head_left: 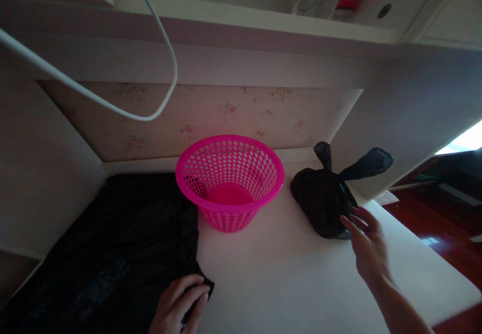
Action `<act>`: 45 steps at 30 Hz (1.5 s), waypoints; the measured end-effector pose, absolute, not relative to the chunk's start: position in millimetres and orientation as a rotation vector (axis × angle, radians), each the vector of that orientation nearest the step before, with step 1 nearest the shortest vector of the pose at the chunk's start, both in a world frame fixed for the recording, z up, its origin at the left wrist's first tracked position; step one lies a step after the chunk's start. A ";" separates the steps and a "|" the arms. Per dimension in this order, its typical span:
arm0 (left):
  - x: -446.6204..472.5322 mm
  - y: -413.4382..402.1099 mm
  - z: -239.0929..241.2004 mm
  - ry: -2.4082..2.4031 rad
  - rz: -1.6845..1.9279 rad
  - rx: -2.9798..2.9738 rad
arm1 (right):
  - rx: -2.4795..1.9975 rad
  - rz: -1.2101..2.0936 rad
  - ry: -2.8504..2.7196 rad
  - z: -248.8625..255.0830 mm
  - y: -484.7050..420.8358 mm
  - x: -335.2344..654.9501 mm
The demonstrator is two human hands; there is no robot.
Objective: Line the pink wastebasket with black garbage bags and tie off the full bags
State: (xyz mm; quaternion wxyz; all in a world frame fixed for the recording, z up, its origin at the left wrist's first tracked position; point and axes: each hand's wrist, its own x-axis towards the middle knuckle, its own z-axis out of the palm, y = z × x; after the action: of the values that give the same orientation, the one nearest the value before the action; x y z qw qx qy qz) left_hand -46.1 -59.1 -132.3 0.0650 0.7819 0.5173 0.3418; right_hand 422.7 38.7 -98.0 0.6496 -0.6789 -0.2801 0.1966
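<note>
**One bag knotted, basket bare, flat bag still unopened**

The left hand's (pixel 178 304) fingers (pixel 196 294) are curled together and pinch the near right corner of a flat black plastic bag (pixel 113 243). The thumb side is hidden under the plastic. That bag lies spread and crumpled over the left part of the white table (pixel 278 279), reaching from the near edge back to the rear left corner. It has not been opened out or lifted, and its right edge runs just beside the base of the pink basket.

The right hand's (pixel 367 246) fingers (pixel 357 218) are spread apart and hold nothing. Their tips are at the lower near side of a knotted black bag (pixel 320 198). Whether they press on it or stop just short I cannot tell. This bag is full and rounded, its two ears tied and standing up, and it sits toward the table's rear right edge, apart from the basket.

Between the two bags, near the middle of the rear edge, the perforated pink plastic basket (pixel 226 218) stands upright. It has no liner in it and nothing inside.

As things lie, the full bag is tied off and out of the basket, while the basket itself is unlined and the flat bag is only gripped by a corner.

Behind the table is flowered wallpaper (pixel 226 113). A white cable (pixel 165 37) loops overhead, and reddish wooden floor (pixel 444 223) shows past the right edge.
</note>
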 end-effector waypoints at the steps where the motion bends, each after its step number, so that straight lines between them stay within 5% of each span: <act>1: -43.8 -59.1 -128.0 1.592 1.052 2.343 | -1.553 0.431 -0.635 -105.7 28.8 413.5; 10: -121.0 -44.6 -117.8 2.176 1.063 2.222 | -1.508 0.980 -1.198 -146.5 -7.2 290.4; 18: -131.9 -74.5 -162.2 2.315 -0.011 1.966 | -1.266 1.417 -1.472 -144.0 1.2 170.5; 24: -120.0 -81.9 -148.9 2.253 -0.242 1.906 | -1.109 1.603 -1.676 -148.4 -10.7 134.7; 30: -125.0 -81.9 -105.0 2.087 -0.304 1.890 | -1.202 1.497 -1.959 -137.4 -26.2 134.8; 36: -113.4 -19.1 -54.5 1.973 0.068 2.199 | -1.168 1.230 -2.013 -150.2 -48.5 134.8; 45: -120.8 145.2 -70.2 1.859 0.376 2.246 | -0.926 0.514 -2.430 -200.1 -60.9 155.1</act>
State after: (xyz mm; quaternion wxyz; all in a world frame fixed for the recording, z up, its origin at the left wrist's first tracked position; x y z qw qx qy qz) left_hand -120.8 145.2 -70.2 0.1008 0.7601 0.6292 0.1274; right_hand 155.1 -60.9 -200.1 0.2427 -0.3389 -0.8893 0.1882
